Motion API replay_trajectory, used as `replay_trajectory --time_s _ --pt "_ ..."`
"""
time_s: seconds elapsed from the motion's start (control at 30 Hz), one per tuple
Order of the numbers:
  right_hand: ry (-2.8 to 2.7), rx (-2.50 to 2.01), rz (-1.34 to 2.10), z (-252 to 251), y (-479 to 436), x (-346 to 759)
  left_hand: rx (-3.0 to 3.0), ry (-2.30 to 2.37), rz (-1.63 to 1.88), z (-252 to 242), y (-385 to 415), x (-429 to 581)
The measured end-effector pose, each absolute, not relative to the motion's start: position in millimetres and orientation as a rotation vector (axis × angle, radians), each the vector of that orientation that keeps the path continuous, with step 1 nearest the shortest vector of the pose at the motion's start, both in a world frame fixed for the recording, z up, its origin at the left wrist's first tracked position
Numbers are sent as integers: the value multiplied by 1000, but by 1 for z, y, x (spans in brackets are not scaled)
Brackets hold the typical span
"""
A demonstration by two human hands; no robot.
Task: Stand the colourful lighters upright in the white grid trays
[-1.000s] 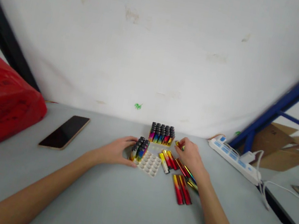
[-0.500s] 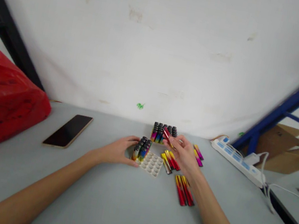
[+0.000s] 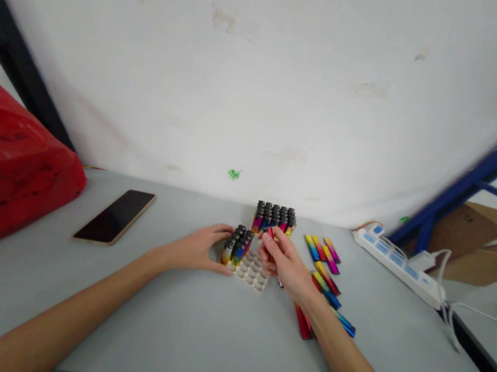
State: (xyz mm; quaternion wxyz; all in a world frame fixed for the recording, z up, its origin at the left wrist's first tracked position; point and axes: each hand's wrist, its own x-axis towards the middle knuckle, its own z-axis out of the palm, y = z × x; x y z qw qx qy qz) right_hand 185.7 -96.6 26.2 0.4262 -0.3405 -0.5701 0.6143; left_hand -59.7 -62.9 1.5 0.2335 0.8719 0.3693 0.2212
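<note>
Nothing legible: no text, brand or number can be read. The red bag (image 3: 1,168), far left of the white tray (image 3: 254,275), bears faint, blurred dark print. The green mark (image 3: 232,174) on the wall (image 3: 266,86) above the tray is only a scribble.

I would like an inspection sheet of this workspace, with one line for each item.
Surface: grey table, set against the wall.
Job's things: white tray with holes, partly filled with upright lighters; full block of lighters behind it; loose lighters lying flat to the right.
Clutter: phone, screen up, at the left; red bag at the far left.
Grips: left hand holds the tray's left end; right hand pinches a red lighter above the tray.
Cables: power strip at the right; white cable runs off from it.
Surroundings: white wall; blue rack post and cardboard at the right; black frame at the left.
</note>
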Motion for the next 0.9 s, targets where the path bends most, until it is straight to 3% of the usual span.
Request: replay_trajectory --time_s 0.3,0.6,0.8,0.9 --pt "-1813 -1141 729 16 -98 187 2394 996 607 4 -64 -59" --pt "-1831 -1241 593 14 -98 182 2406 990 631 0 -62 -60" --pt "-2049 -1087 656 33 -106 185 2381 1034 606 2 -63 -58" --pt "-2206 -979 519 37 -110 185 2389 1003 610 4 -64 -58"
